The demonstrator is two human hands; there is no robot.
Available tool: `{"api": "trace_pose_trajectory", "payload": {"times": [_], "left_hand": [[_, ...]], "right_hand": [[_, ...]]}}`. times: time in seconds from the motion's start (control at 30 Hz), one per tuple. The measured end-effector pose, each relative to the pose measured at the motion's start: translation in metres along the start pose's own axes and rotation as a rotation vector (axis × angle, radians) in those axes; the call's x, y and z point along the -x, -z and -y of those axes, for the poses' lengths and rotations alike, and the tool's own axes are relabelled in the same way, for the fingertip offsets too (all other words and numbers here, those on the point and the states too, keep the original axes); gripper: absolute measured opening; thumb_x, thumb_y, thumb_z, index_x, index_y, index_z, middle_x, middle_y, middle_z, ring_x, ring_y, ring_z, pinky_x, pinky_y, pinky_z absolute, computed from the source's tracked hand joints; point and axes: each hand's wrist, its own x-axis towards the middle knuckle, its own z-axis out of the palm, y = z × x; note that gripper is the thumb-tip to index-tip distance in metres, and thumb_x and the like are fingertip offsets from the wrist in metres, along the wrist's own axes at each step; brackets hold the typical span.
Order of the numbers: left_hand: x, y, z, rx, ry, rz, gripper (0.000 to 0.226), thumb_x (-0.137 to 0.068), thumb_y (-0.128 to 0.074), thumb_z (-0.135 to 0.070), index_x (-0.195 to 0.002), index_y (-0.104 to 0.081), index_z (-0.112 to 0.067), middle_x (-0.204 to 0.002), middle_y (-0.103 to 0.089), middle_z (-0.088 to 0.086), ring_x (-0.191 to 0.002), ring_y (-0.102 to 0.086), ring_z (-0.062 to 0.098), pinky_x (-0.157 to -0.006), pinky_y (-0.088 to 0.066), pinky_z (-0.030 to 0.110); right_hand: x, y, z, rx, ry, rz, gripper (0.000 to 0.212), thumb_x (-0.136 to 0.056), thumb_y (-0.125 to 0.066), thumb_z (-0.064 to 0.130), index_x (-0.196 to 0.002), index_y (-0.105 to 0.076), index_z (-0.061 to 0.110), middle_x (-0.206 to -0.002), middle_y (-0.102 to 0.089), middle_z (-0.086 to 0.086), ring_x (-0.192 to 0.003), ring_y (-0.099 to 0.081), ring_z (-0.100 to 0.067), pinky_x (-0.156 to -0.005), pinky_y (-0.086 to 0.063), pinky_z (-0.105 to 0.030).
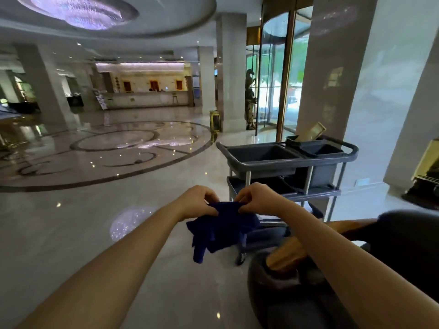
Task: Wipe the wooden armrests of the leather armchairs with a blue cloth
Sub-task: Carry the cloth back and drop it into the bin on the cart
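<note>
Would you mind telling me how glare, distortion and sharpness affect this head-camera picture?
Head view: wide-angle lens bows the columns outward; chandelier reflections glare off the polished floor; the revolving door is blown out by daylight; the blue cloth is dark and soft; the armchair is underexposed.

Bright, even indoor light, violet-white chandelier (78,10) blown out upper left, daylight through revolving glass door (278,74) upper right, sparkle glare and reflections on polished marble floor (95,222), fisheye bending at edges, overall soft, dark armchair (332,281) lower right underexposed and blurred
</note>
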Motion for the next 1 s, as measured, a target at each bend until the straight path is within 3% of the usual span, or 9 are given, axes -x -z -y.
{"api": "trace_pose_trajectory", "payload": {"times": [0.1,0.2,0.43,0.57,0.7,0.83,1.0], "left_hand": [[-0.056,0.044,0.028,0.011,0.028,-0.078,0.019,-0.078,-0.066,-0.01,-0.096,-0.065,-0.017,-0.096,-0.065,0.003,-0.088,-0.063,0.017,-0.079,-0.055,0.034],[-0.105,0.077,0.061,0.048,0.058,-0.131,0.016,-0.077,-0.065,-0.004,-0.09,-0.065,-0.015,-0.092,-0.065,0.004,-0.085,-0.063,0.017,-0.073,-0.055,0.031],[-0.238,0.13,0.156,0.063,0.03,-0.091,0.016,-0.078,-0.064,-0.001,-0.084,-0.064,-0.016,-0.088,-0.064,0.004,-0.08,-0.063,0.016,-0.066,-0.053,0.026],[-0.324,0.169,0.2,0.064,-0.016,-0.011,0.016,-0.08,-0.063,-0.002,-0.092,-0.064,-0.013,-0.094,-0.064,0.006,-0.086,-0.063,0.019,-0.076,-0.056,0.032],[-0.405,0.213,0.218,0.051,-0.071,0.037,0.017,-0.08,-0.063,-0.004,-0.095,-0.064,-0.013,-0.096,-0.064,0.006,-0.088,-0.062,0.017,-0.073,-0.055,0.027],[-0.486,0.242,0.224,0.032,-0.118,0.081,0.018,-0.081,-0.063,-0.005,-0.098,-0.063,-0.012,-0.099,-0.065,0.007,-0.091,-0.062,0.018,-0.074,-0.054,0.026],[-0.583,0.258,0.219,0.066,-0.186,0.112,0.017,-0.081,-0.063,-0.004,-0.095,-0.063,-0.014,-0.1,-0.064,0.007,-0.093,-0.061,0.021,-0.076,-0.054,0.029]], "right_hand": [[-0.084,0.01,-0.004,-0.035,0.047,0.016,0.019,-0.078,-0.068,0.01,-0.096,-0.069,0.017,-0.083,-0.065,0.006,-0.07,-0.058,0.004,-0.057,-0.045,-0.006],[-0.156,0.011,-0.005,-0.051,0.08,0.041,0.02,-0.078,-0.067,0.009,-0.098,-0.069,0.013,-0.083,-0.064,0.005,-0.07,-0.059,0.001,-0.057,-0.048,-0.009],[-0.313,-0.01,-0.036,-0.062,0.063,0.011,0.019,-0.079,-0.065,0.005,-0.097,-0.068,0.008,-0.089,-0.068,-0.004,-0.075,-0.061,-0.008,-0.063,-0.049,-0.011],[-0.404,-0.008,-0.054,-0.053,-0.006,-0.015,0.02,-0.079,-0.066,0.007,-0.098,-0.068,0.009,-0.094,-0.07,-0.008,-0.082,-0.065,-0.013,-0.068,-0.052,-0.015],[-0.475,0.009,-0.065,-0.062,-0.072,-0.092,0.019,-0.077,-0.068,0.009,-0.095,-0.069,0.014,-0.089,-0.07,-0.001,-0.082,-0.065,-0.01,-0.075,-0.054,-0.021],[-0.535,0.036,-0.082,-0.071,-0.128,-0.152,0.02,-0.076,-0.069,0.009,-0.095,-0.07,0.016,-0.079,-0.066,0.008,-0.073,-0.062,-0.002,-0.063,-0.047,-0.011],[-0.596,0.083,-0.117,0.007,-0.174,-0.202,0.02,-0.076,-0.069,0.008,-0.095,-0.069,0.013,-0.081,-0.065,0.003,-0.073,-0.06,-0.004,-0.07,-0.046,-0.018]]}}
